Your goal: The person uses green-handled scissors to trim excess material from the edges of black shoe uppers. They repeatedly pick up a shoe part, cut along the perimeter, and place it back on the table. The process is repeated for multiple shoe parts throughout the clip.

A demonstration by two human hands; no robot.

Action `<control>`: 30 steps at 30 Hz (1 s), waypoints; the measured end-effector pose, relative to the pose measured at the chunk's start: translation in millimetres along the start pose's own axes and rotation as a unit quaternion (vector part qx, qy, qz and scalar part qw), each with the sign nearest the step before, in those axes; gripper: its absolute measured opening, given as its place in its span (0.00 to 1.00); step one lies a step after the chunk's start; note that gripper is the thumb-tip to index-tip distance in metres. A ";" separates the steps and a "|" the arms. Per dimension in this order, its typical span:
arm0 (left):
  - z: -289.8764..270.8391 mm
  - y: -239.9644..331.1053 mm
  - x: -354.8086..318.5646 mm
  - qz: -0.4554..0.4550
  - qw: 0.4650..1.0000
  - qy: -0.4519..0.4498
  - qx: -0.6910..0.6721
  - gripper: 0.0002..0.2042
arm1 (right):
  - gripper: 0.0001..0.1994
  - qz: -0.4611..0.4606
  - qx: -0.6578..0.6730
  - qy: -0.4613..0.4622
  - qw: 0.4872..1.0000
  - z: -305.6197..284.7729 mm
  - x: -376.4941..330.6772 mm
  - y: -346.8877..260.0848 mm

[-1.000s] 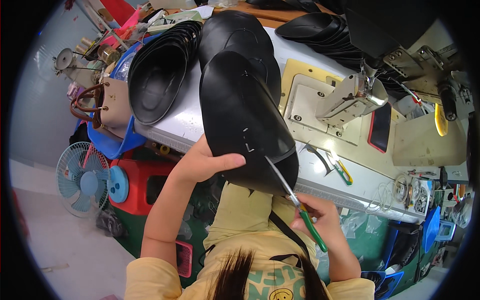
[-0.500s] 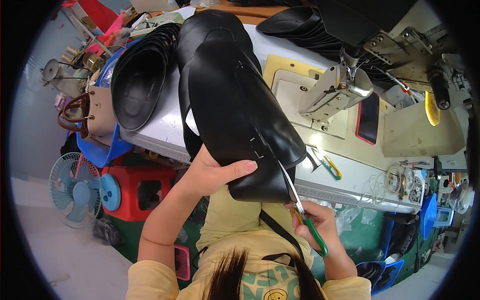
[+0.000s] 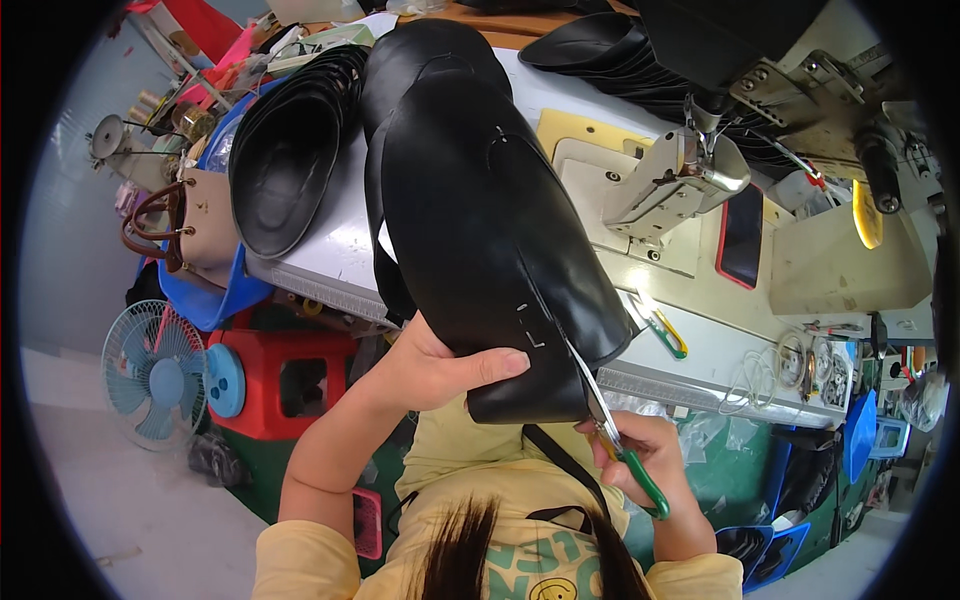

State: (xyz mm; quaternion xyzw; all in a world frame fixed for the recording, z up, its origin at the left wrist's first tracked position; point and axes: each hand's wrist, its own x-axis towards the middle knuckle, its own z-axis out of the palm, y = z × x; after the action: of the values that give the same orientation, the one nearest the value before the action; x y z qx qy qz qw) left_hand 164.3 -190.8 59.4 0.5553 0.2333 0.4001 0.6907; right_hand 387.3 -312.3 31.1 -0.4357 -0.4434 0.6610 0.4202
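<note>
A large black leather piece (image 3: 470, 225), curved and layered, stretches from the table down over my lap. My left hand (image 3: 445, 368) grips its lower part, thumb flat on top and the other fingers hidden beneath. Small pale marks lie on the leather by the thumb. Scissors (image 3: 592, 390) with green and yellow handles are in my right hand (image 3: 640, 445). Their blades point up and away, lying at a slit in the leather near its lower right edge. How far the blades are parted is hard to make out.
A sewing machine (image 3: 680, 175) stands right of the leather, with a phone (image 3: 740, 238) and yellow-and-green snips (image 3: 665, 330) nearby. Stacked black leather shapes (image 3: 290, 160) lie at the left; more (image 3: 590, 50) lie at the back. A handbag (image 3: 205, 225) and fan (image 3: 160, 380) are farther left.
The leather's lower end and both hands have shifted slightly right and down in view. The scissors remain at the slit, and both hands keep their hold.
</note>
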 end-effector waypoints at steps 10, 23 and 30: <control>3.5 -1.6 -7.2 0.005 1.000 0.014 0.021 0.09 | 0.36 0.024 -0.003 0.044 0.999 11.9 4.1 -12.8; 12.0 -3.3 -22.1 0.098 0.984 0.033 0.148 0.20 | 0.29 -0.107 -0.216 0.055 0.969 -2.1 -8.3 -5.8; 2.2 97.5 -34.8 0.427 0.807 0.172 0.369 0.09 | 0.22 -0.214 -0.494 0.019 0.843 -19.6 -16.8 -34.0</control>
State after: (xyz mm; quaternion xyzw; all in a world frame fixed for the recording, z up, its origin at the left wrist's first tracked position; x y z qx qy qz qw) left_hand 117.5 -214.2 148.8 0.7342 0.2175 0.6274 0.1410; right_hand 416.2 -315.2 62.5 -0.4923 -0.7853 0.2397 0.2890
